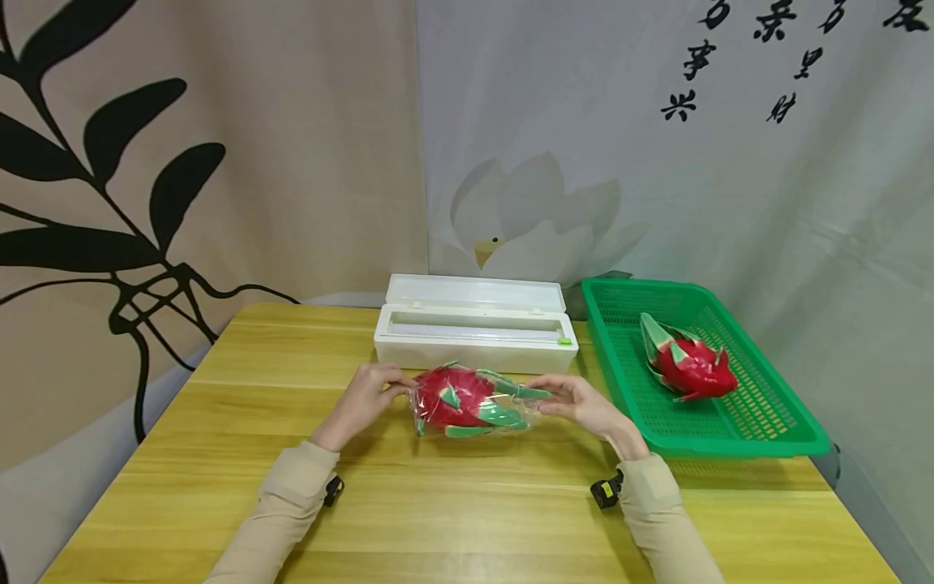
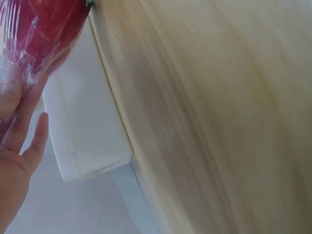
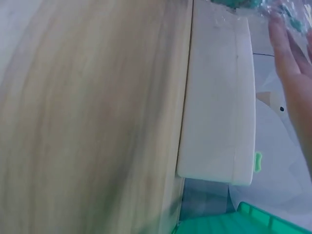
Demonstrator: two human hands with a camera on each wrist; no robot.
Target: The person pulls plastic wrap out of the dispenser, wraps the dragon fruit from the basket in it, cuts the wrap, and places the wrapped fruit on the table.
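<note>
A red dragon fruit (image 1: pixel 456 397) with green leaf tips, wrapped in clear plastic film (image 1: pixel 536 410), is held between two hands over the middle of the table. At its left end, the left hand (image 1: pixel 368 397) pinches gathered film between thumb and fingers; the left wrist view shows the same film (image 2: pixel 29 63) bunched at the fingertips. On the other side, the right hand (image 1: pixel 584 403) holds the leafy end, its fingers and thumb on the film by the green tips. Part of that hand (image 3: pixel 292 63) is cut off in the right wrist view.
Behind the fruit stands a white cling film dispenser (image 1: pixel 477 353), its lid (image 1: pixel 474 292) raised and a green slider (image 1: pixel 564 341) at its right end. A green basket (image 1: pixel 737 446) at the right holds another dragon fruit (image 1: pixel 693 367). Everything rests on a wooden table (image 1: pixel 467 519).
</note>
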